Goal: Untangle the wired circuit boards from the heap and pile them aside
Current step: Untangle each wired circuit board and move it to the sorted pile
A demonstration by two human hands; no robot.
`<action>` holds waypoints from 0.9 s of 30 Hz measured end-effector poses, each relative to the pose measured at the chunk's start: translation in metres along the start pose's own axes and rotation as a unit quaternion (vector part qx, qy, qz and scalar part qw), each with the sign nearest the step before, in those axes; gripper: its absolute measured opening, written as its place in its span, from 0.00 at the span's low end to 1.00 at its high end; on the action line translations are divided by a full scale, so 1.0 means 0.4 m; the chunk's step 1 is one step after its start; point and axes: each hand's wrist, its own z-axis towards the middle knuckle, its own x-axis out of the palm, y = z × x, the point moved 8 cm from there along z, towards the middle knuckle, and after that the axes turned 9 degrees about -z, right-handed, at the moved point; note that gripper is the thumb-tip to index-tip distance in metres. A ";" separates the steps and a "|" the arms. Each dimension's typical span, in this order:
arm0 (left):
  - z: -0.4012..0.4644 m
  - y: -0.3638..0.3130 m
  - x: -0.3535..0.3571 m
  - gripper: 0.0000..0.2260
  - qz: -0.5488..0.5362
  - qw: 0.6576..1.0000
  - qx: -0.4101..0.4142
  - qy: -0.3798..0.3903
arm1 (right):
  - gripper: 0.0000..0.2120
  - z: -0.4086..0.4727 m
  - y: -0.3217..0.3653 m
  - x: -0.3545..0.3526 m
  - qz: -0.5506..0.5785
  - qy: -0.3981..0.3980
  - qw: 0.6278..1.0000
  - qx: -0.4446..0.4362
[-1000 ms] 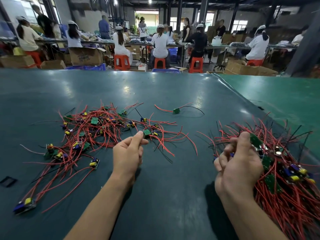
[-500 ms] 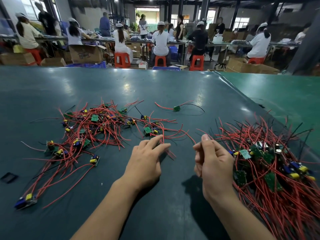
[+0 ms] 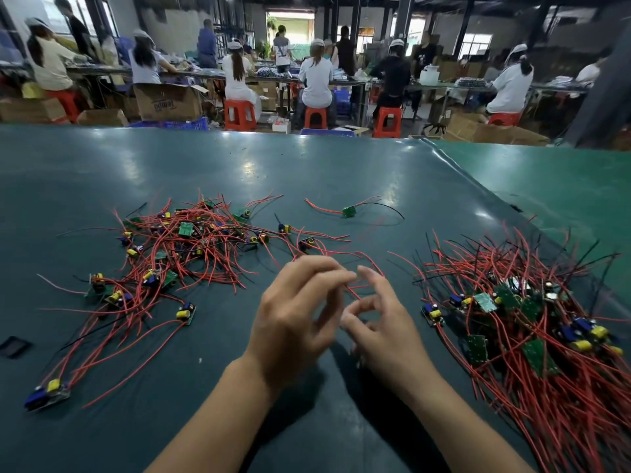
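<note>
Sprawling across the left of the dark green worktop (image 3: 307, 172) lies the tangled heap (image 3: 184, 254) of red-wired circuit boards. At lower centre the left hand (image 3: 293, 322) and right hand (image 3: 382, 326) meet, fingers curled, pinching a red wire (image 3: 355, 288) between them. The sorted pile (image 3: 532, 322) fills the lower right of the frame.

We see the right-hand pile (image 3: 532, 322) cut off by the frame's edge, and motion blur hides whether the fingers (image 3: 327, 312) pinch a wire.
</note>
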 end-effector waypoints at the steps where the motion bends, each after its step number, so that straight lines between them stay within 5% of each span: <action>1: -0.006 -0.017 0.019 0.06 -0.020 1.000 0.013 0.017 | 0.25 -0.001 0.011 -0.002 -0.037 -0.002 0.999 -0.031; 4: -0.017 -0.046 0.065 0.07 -0.066 0.996 0.026 0.058 | 0.09 -0.005 0.047 -0.011 -0.173 -0.032 0.979 -0.105; 8: -0.018 -0.044 0.075 0.08 -0.120 0.990 0.015 0.077 | 0.14 -0.002 0.056 -0.019 -0.119 -0.015 0.986 -0.113; 11: -0.019 -0.055 0.077 0.12 -0.114 0.991 0.018 0.067 | 0.04 -0.001 0.056 -0.019 -0.131 -0.024 0.984 -0.117; 14: -0.014 -0.050 0.057 0.04 -0.120 0.993 0.014 0.016 | 0.07 0.011 0.024 -0.056 0.163 -0.063 0.984 -0.021; 17: -0.031 0.000 0.074 0.16 -0.115 0.989 -0.082 0.050 | 0.02 0.014 0.003 -0.085 0.356 -0.107 0.927 0.057; 21: -0.096 0.087 0.151 0.26 -0.284 0.874 -0.377 0.113 | 0.05 0.013 -0.005 -0.077 0.463 -0.082 0.874 0.125; 24: -0.085 0.122 0.136 0.18 -0.389 0.813 -0.433 -0.009 | 0.06 0.007 0.007 -0.049 0.437 -0.028 0.889 0.134; 27: -0.078 0.137 0.110 0.12 -0.423 0.794 -0.430 -0.078 | 0.07 0.004 0.003 -0.029 0.417 -0.014 0.899 0.134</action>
